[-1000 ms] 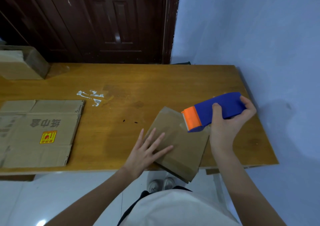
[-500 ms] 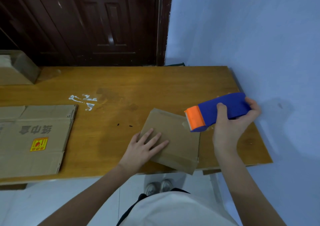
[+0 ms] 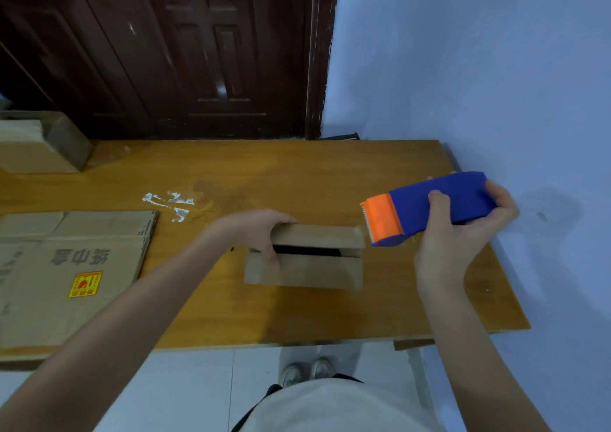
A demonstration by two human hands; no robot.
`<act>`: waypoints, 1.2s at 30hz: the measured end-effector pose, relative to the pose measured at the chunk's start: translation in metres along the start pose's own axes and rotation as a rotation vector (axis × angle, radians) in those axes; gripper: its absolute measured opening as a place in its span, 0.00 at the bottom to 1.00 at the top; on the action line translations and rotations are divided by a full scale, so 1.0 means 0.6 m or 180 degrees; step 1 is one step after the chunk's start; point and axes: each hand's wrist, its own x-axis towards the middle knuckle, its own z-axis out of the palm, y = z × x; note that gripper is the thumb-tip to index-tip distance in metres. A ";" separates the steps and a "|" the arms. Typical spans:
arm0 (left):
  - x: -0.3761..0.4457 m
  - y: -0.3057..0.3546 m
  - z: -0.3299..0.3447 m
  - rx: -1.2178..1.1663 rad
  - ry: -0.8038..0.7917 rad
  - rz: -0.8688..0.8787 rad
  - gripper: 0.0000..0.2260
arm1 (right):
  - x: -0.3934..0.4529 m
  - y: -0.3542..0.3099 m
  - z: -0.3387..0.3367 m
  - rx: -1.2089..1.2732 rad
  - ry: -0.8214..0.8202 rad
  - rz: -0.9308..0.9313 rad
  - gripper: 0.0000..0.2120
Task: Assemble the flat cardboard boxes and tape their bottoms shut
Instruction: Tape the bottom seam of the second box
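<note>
Fingers [image 3: 274, 259] hook small box [image 3: 304, 271]; flattened cardboard [image 3: 71, 274] lies left

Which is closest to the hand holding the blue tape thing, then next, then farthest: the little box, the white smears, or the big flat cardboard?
Measured from the right hand:
1. Small box, just to its left, gripped by the left hand.
2. White smears, mid-table.
3. Flat cardboard, at the table's left end.

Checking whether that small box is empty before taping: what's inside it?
Through the small box's slot only dark shadow and the left hand's thumb show; cardboard flaps hide the rest, so contents cannot be told.
</note>
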 end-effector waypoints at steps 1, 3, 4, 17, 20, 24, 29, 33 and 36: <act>0.011 0.000 -0.005 -0.0002 -0.0052 -0.0004 0.41 | -0.001 0.000 0.002 -0.0020 -0.0004 0.0022 0.24; 0.032 -0.003 -0.009 -0.0048 -0.0129 -0.0064 0.41 | -0.003 0.002 0.005 -0.0042 -0.0011 0.0052 0.24; 0.039 -0.007 -0.010 -0.0083 -0.0138 -0.0082 0.42 | -0.004 0.003 0.007 -0.0028 -0.0015 0.0061 0.24; 0.020 -0.045 0.059 0.1260 0.2049 0.0678 0.17 | -0.009 0.022 0.036 0.0083 0.0061 0.0443 0.24; 0.019 -0.048 0.091 0.1551 0.2419 0.0732 0.14 | -0.010 0.026 0.052 0.0169 0.0087 0.0587 0.23; 0.024 -0.032 0.115 0.1969 0.2640 0.0432 0.12 | -0.019 0.030 0.083 0.0209 -0.0005 0.0775 0.21; 0.021 0.018 0.109 0.0985 0.1915 -0.0179 0.15 | -0.040 0.040 0.126 0.0326 -0.0042 0.1193 0.20; 0.029 0.022 0.108 -0.0778 0.1642 -0.0214 0.18 | -0.057 0.047 0.157 0.0496 0.0048 0.1650 0.19; 0.024 0.008 0.101 -0.1942 0.1532 -0.0153 0.12 | -0.072 0.058 0.169 0.0494 0.0087 0.1758 0.19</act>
